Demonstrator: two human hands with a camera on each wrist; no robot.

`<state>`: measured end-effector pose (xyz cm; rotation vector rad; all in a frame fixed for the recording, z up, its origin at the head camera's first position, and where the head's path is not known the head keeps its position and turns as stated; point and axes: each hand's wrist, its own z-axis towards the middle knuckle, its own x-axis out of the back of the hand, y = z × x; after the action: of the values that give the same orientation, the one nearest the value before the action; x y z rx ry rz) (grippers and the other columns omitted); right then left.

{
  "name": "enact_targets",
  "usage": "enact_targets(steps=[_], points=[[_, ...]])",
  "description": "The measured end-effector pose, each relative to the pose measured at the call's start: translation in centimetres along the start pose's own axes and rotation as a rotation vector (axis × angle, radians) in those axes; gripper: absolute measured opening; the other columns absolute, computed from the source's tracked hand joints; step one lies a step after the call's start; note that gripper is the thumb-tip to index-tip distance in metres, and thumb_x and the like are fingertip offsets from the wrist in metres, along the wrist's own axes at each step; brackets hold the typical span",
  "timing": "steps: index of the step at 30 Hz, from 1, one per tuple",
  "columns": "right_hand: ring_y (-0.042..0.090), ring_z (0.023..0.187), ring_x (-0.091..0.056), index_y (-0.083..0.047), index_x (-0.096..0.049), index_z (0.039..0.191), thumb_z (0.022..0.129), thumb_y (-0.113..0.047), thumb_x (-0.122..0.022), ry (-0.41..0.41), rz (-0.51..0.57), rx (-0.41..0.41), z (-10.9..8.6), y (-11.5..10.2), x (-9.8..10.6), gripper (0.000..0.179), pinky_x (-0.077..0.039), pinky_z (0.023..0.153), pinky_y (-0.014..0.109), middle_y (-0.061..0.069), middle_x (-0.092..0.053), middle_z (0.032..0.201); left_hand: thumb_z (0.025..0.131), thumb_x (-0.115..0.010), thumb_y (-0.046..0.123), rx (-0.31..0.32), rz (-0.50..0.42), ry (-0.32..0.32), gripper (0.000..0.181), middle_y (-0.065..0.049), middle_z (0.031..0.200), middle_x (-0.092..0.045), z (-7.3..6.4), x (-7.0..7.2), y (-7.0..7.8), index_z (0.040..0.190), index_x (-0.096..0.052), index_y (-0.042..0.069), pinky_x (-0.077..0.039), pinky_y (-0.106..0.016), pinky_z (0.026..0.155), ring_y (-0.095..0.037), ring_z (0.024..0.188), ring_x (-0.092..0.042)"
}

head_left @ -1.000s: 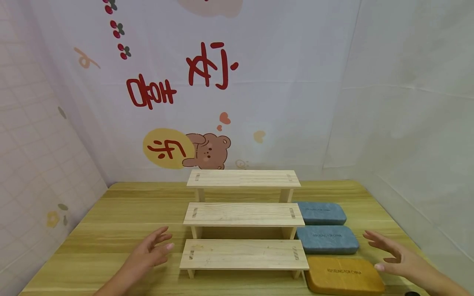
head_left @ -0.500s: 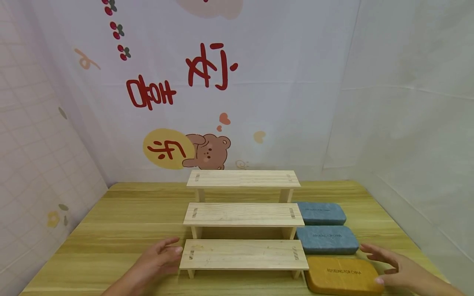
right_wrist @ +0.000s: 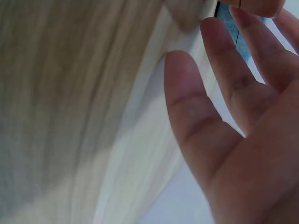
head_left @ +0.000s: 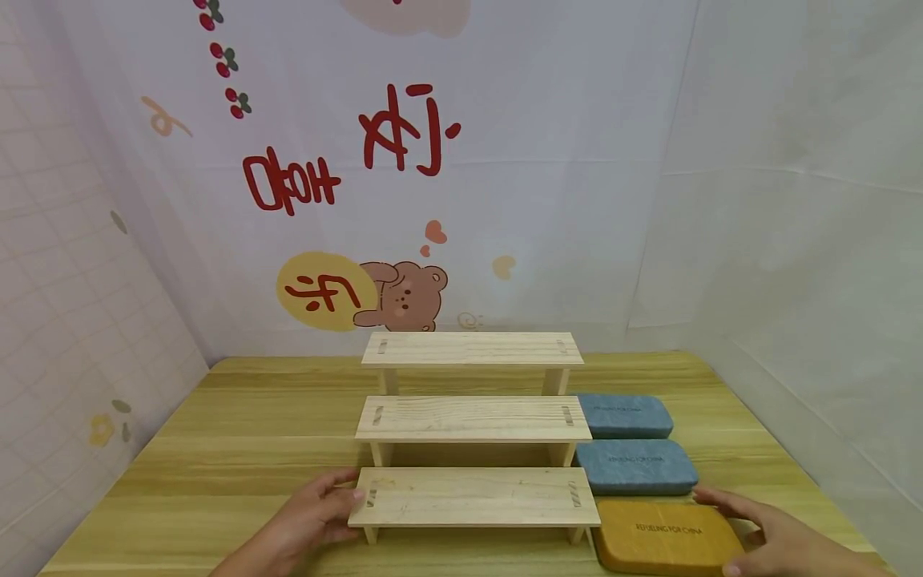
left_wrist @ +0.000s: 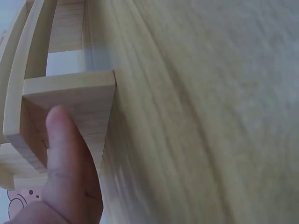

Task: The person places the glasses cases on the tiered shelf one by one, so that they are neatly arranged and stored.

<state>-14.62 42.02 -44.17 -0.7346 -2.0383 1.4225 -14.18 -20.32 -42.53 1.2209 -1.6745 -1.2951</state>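
A three-step wooden display stand of pale boards stands mid-table. At the left end of its lowest step is my left hand, fingertips right at the board's edge. In the left wrist view its thumb lies extended beside the stand's end leg. On the right, my right hand is at the right end of a mustard-yellow case printed "REFUELING FOR CHINA". Its fingers are spread, with fingertips by the back corner and thumb near the front one. The right wrist view shows these fingers loosely extended.
Behind the yellow case lie two blue cases of the same shape, one behind the other, close against the stand's right side. All rest on a wood-grain table. A white printed curtain hangs behind the table.
My left hand has moved right, up to the lowest step's end. The right hand has moved left and slightly down, to the yellow case. The stand and cases have stayed put.
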Motion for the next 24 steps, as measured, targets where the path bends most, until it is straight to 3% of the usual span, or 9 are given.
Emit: enact_targets(steps=[5, 9, 17, 24], points=[[-0.013, 0.113, -0.043, -0.047, -0.037, 0.142, 0.095, 0.0, -0.058, -0.005, -0.215, 0.181, 0.25, 0.05, -0.47, 0.07, -0.049, 0.079, 0.022, -0.039, -0.036, 0.133, 0.098, -0.056, 0.018, 0.013, -0.005, -0.006, 0.075, -0.016, 0.115, -0.06, 0.14, -0.06, -0.06, 0.141, -0.01, -0.022, -0.053, -0.041, 0.08, -0.023, 0.096, -0.064], [-0.012, 0.111, -0.044, -0.039, -0.034, 0.147, 0.089, 0.005, -0.063, 0.017, -0.334, 0.245, 0.23, 0.2, -0.56, 0.078, -0.047, 0.073, 0.02, -0.04, -0.032, 0.133, 0.097, -0.058, 0.017, 0.017, -0.007, -0.004, 0.075, -0.011, 0.11, -0.062, 0.25, -0.16, -0.06, 0.142, -0.012, -0.021, -0.053, -0.038, 0.077, -0.02, 0.093, -0.064], [-0.01, 0.108, -0.047, -0.03, -0.039, 0.147, 0.087, 0.001, -0.067, 0.025, -0.375, 0.268, 0.42, 0.36, -0.52, 0.073, -0.048, 0.071, 0.021, -0.038, -0.035, 0.132, 0.096, -0.06, 0.017, 0.018, 0.001, -0.006, 0.077, -0.016, 0.114, -0.059, 0.41, -0.15, -0.05, 0.141, -0.013, -0.023, -0.053, -0.039, 0.079, -0.022, 0.095, -0.064], [-0.004, 0.103, -0.054, -0.047, -0.042, 0.138, 0.088, 0.005, -0.063, 0.027, -0.217, 0.19, 0.25, 0.19, -0.66, 0.075, -0.05, 0.074, 0.022, -0.037, -0.043, 0.125, 0.096, -0.06, 0.016, 0.019, 0.005, -0.001, 0.073, -0.016, 0.115, -0.059, 0.65, -0.19, -0.1, 0.14, -0.016, -0.023, -0.053, -0.039, 0.079, -0.021, 0.094, -0.064]])
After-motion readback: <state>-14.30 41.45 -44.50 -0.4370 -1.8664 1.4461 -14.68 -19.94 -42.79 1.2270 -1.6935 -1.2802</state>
